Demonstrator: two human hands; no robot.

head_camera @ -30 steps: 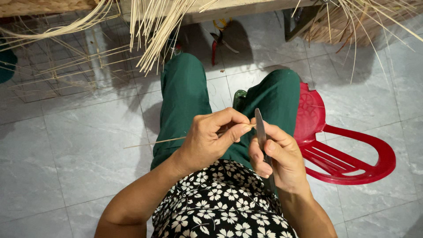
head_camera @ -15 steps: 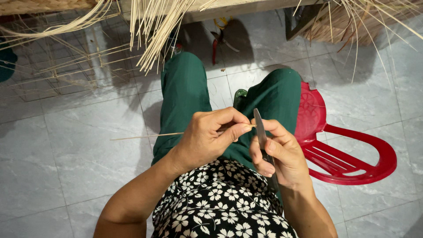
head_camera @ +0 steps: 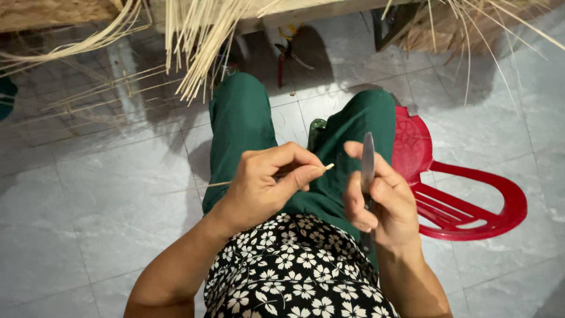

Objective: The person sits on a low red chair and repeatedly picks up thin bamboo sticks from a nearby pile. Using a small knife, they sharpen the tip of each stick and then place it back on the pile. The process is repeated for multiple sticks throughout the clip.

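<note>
Two bare hands meet over the green-trousered lap (head_camera: 247,123), and the landmark is the red plastic chair (head_camera: 471,203) lying on the grey tile floor (head_camera: 88,194). Left hand (head_camera: 268,185), well to the left of that chair, fingers curled together and clamped on a thin pale reed strip (head_camera: 206,185); thumb and forefinger pinch it near its cut tip, which pokes out toward the chair, while the rest trails away from the chair, out over the tiles. Right hand (head_camera: 376,197), just beside the chair's seat edge, fingers closed around a narrow grey knife blade (head_camera: 368,162) that stands upright, point up; its handle is hidden in the palm. Strip tip and blade sit near each other, not touching. Beyond the chair, at the top, bundles of pale reed strips (head_camera: 200,35) hang down off a wooden bench edge (head_camera: 318,12). Below the hands, a black blouse with white flowers (head_camera: 294,271).
</note>
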